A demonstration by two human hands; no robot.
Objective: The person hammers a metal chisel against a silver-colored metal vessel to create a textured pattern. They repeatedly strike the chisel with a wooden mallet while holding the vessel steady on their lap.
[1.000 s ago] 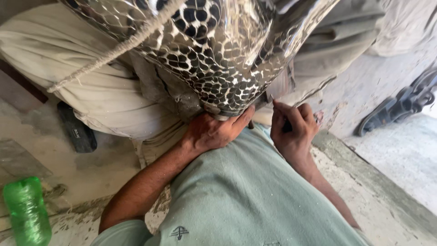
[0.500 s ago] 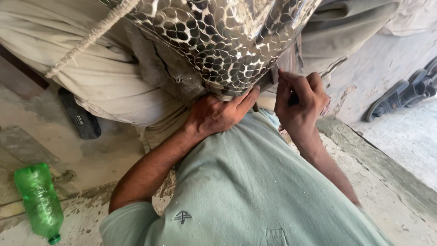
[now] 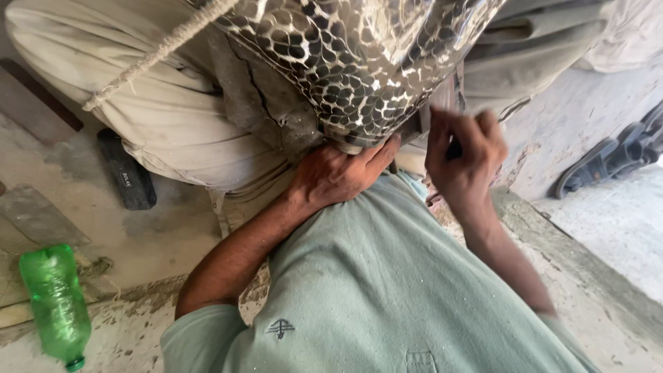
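A rounded vessel (image 3: 359, 62) covered in small mirror-like mosaic pieces rests against beige cloth-covered legs (image 3: 166, 117). My left hand (image 3: 338, 176) presses against the vessel's narrow lower end, fingers wrapped under it. My right hand (image 3: 463, 152) is closed around a thin dark tool (image 3: 423, 121), whose tip sits at the vessel's lower right edge. The right hand is slightly blurred. My green shirt (image 3: 387, 290) fills the lower middle of the view.
A green plastic bottle (image 3: 55, 304) lies on the dusty concrete floor at lower left. A dark flat block (image 3: 128, 169) lies beside the legs. A rope (image 3: 148, 59) crosses the beige cloth. Dark sandals (image 3: 615, 155) sit at right, beyond a raised concrete edge (image 3: 573, 242).
My right hand has lifted a little and closed in on the vessel's lower right edge with the tool. My left hand stays under the vessel. The view has shifted slightly.
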